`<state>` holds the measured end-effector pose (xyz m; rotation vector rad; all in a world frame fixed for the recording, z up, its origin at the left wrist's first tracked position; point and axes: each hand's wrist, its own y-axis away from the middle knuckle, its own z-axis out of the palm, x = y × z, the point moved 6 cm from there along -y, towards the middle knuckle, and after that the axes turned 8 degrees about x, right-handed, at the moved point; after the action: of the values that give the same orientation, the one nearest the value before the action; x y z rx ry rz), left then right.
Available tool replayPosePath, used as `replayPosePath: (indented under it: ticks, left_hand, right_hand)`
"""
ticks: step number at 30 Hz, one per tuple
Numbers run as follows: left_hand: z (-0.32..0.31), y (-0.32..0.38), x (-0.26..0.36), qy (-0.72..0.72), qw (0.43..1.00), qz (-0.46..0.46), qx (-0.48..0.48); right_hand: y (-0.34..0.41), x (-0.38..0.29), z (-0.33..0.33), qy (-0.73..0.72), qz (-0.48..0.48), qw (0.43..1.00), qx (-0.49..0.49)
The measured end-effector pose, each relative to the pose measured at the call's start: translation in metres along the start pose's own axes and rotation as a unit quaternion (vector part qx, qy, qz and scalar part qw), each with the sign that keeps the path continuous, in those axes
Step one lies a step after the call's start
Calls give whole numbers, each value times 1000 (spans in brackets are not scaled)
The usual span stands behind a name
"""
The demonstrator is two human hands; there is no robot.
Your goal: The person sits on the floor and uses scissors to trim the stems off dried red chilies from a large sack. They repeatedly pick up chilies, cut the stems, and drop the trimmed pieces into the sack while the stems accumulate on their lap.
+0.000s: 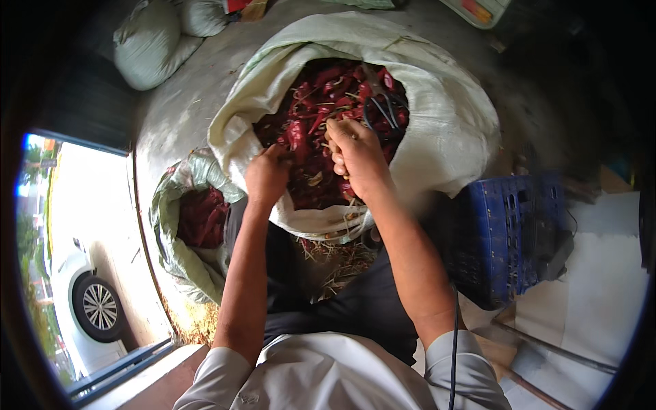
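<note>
A large white woven sack [446,102] stands before me with its rim rolled back. Dried red chili peppers [297,136] with pale stems fill its mouth. At the sack's left inner edge is my left hand [267,174], fingers curled down among the peppers; what they hold is hidden. My right hand [356,154] is closed in a fist over the middle of the peppers, and pale stem bits show at its fingers. Just beyond it, a dark tool with thin looped parts [384,110] lies on the peppers.
A smaller greenish woven sack [164,220] with red peppers [203,218] stands at my left. On the right is a blue plastic crate [492,241]. Loose stems [338,266] litter the floor between my legs. Filled sacks [148,46] stand far left, and a car [87,307] is outside the doorway.
</note>
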<state>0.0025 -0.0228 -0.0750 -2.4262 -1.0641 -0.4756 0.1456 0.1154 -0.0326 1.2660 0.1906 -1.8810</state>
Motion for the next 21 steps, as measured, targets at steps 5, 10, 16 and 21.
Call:
replayPosePath:
  ticks: [5,10,16,21]
  left_hand:
    - [2,-5,19,-85,996,-20,-11]
    - [-24,14,24,159,985,-46,52]
    - [-33,19,4,555,808,-192,44]
    - [-35,26,21,588,776,-225,38]
  right_hand:
    - [9,-3,8,78,0,997,-9]
    - [1,-5,-4,222,-104,969,23]
    - [-6,16,-2,286,-128,950,-2]
    - [4,12,12,330,-191,923,-57]
